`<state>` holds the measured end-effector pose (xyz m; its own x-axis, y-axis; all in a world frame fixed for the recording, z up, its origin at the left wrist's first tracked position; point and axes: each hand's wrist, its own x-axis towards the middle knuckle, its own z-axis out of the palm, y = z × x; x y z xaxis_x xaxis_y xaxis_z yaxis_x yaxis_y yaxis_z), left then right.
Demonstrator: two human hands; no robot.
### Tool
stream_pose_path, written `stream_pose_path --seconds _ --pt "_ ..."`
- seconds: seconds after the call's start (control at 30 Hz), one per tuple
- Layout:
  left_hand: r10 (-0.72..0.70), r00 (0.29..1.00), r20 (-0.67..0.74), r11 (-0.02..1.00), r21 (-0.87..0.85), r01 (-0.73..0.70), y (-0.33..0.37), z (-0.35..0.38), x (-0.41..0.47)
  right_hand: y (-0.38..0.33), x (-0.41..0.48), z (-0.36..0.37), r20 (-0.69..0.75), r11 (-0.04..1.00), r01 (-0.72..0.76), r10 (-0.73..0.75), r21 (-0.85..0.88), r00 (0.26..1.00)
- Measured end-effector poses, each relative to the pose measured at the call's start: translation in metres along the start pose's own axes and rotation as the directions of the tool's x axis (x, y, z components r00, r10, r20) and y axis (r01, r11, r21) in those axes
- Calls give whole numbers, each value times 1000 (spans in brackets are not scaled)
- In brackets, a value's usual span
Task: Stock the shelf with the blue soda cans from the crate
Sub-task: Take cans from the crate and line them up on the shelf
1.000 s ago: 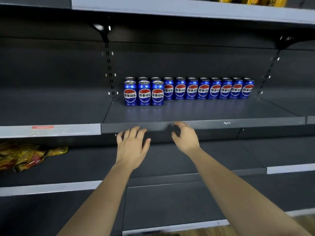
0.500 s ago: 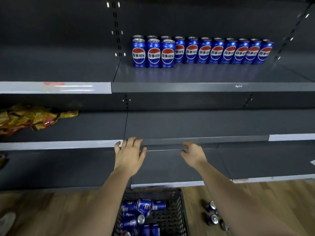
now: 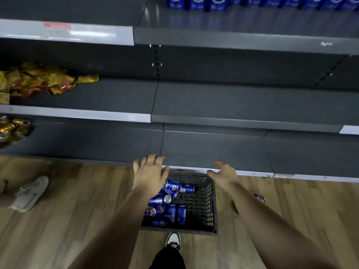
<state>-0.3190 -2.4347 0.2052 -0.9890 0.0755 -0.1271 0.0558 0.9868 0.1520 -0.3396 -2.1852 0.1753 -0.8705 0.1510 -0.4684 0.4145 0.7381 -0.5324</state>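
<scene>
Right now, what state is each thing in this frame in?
black crate, on the floor, partly filled
blue soda cans, jumbled on their sides inside it
left hand, open, empty, over the crate
right hand, open, empty, above its right edge
shelved cans, upright in a row
loose can, on the floor, right of crate
snack packets, heaped on a left shelf

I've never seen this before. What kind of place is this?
Most likely a shop or supermarket aisle: long grey metal shelves, a row of blue soda cans on the upper one, snack packets on another, and a black crate of them on the floor.
</scene>
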Motion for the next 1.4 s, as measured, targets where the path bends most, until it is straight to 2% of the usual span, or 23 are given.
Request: stream_pose_path --seconds 0.27,0.37,0.47,0.63,0.7,0.8,0.93,1.1,1.4 --pt "-66 987 147 997 -24 70 -23 77 -8 44 22 80 169 993 -101 111 -67 979" --pt "-70 984 162 997 -23 75 -34 116 -5 68 34 116 212 988 -116 137 -105 968" --pt "-70 983 170 997 -16 73 -44 164 0 100 51 153 259 984 -169 180 -65 949" --pt "-72 980 185 997 -22 77 -56 257 13 154 90 222 333 977 -107 165 -185 928" --pt "-69 975 211 997 -27 76 -62 293 17 174 105 250 364 978 -125 179 -167 914" --pt "-62 972 225 996 -41 73 -70 352 22 204 129 293 387 976 -192 216 -100 896" --pt "-68 968 241 996 -43 80 -79 421 27 243 169 348 423 976 -205 218 -75 880" --pt "-88 977 196 995 -25 95 -90 487 39 281 211 400 411 966 -250 257 -72 874" --pt "-92 983 161 996 -9 94 -99 553 50 322 243 473 444 966 -254 249 -51 861"
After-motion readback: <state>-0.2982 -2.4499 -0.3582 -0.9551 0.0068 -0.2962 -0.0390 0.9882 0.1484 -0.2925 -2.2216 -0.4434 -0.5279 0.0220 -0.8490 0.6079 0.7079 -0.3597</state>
